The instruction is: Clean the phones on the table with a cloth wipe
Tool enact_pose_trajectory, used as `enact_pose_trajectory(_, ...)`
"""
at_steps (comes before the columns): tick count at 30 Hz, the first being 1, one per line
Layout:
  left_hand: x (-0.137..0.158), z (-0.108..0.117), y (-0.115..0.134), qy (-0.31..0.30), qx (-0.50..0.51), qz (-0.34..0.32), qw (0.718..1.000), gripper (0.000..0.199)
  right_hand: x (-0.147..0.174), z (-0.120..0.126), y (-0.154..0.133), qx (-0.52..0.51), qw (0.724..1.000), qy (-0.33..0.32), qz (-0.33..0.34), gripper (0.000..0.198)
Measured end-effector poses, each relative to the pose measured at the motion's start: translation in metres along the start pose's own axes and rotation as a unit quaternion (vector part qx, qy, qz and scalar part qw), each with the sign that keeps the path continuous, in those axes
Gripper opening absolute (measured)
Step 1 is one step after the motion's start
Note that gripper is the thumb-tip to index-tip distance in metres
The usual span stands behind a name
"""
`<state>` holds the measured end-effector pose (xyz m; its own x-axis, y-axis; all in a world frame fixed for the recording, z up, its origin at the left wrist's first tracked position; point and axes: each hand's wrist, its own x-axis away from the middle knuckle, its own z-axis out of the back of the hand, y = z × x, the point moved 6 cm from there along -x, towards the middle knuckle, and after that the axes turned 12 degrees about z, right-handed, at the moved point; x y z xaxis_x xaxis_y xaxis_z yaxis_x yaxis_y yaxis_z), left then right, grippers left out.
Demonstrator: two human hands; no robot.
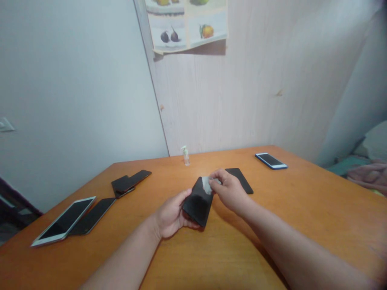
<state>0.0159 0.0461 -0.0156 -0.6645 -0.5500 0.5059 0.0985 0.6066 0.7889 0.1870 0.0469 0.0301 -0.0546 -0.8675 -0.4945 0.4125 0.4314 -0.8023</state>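
Observation:
My left hand [171,215] is wrapped round a black smartphone [198,206], holding it tilted above the middle of the table. Its dark, glossy face is turned towards me. In the fingers of my right hand [230,191] is a pinched white wipe [207,185], which lies against the phone's upper right corner. Part of the wipe is hidden under those fingers. Just behind my right hand, a flat black phone [242,180] lies on the table, partly covered by the hand.
On the orange-brown wooden table [208,262], a small clear pump bottle [186,157] stands at the back. A white-fronted phone with a blue edge [271,160] lies at back right. Leftward are a white tablet [65,220], a dark phone [95,215] and stacked dark phones [134,181].

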Motion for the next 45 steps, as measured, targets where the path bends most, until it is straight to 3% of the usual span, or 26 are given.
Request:
enact_pose_trajectory(4, -0.003, 0.008, 0.005, 0.062, -0.049, -0.07, 0.994, 0.026, 0.0, -0.006, 0.02, -0.046, 0.998, 0.0, -0.046, 0.014)
enact_pose_trajectory(8, -0.005, 0.013, 0.011, 0.124, -0.144, -0.136, 0.972, 0.024, 0.001, -0.008, 0.033, -0.021, 0.997, -0.015, -0.073, 0.02)
enact_pose_trajectory(13, -0.001, 0.024, 0.021, 0.242, -0.276, -0.234, 0.9, 0.033, 0.003, -0.011, 0.043, 0.022, 0.997, -0.032, -0.062, 0.019)
enact_pose_trajectory(17, 0.011, 0.013, 0.026, 0.289, -0.397, -0.291, 0.821, 0.047, 0.005, -0.014, 0.042, 0.116, 0.991, -0.057, -0.021, 0.012)
enact_pose_trajectory(22, 0.018, -0.005, 0.022, 0.287, -0.496, -0.266, 0.775, 0.086, 0.005, -0.017, 0.032, 0.188, 0.977, -0.092, 0.032, 0.004)
enact_pose_trajectory(25, 0.017, -0.01, 0.019, 0.281, -0.537, -0.256, 0.753, 0.092, 0.002, -0.02, 0.028, 0.214, 0.968, -0.106, 0.078, 0.011)
enact_pose_trajectory(29, 0.014, -0.009, 0.018, 0.276, -0.536, -0.269, 0.751, 0.083, 0.001, -0.022, 0.028, 0.243, 0.956, -0.133, 0.094, 0.018)
enact_pose_trajectory(35, 0.007, -0.003, 0.016, 0.249, -0.509, -0.277, 0.776, 0.087, 0.009, -0.025, 0.02, 0.227, 0.923, -0.273, 0.144, 0.025)
enact_pose_trajectory(37, 0.008, 0.0, 0.017, 0.243, -0.497, -0.273, 0.787, 0.095, 0.007, -0.021, 0.023, 0.236, 0.926, -0.263, 0.136, 0.022)
enact_pose_trajectory(41, 0.014, 0.006, 0.02, 0.248, -0.503, -0.253, 0.788, 0.114, 0.001, -0.013, 0.037, 0.207, 0.958, -0.187, 0.07, 0.019)
enact_pose_trajectory(45, 0.016, 0.007, 0.021, 0.256, -0.52, -0.241, 0.778, 0.109, -0.004, -0.011, 0.044, 0.252, 0.955, -0.149, 0.045, 0.017)
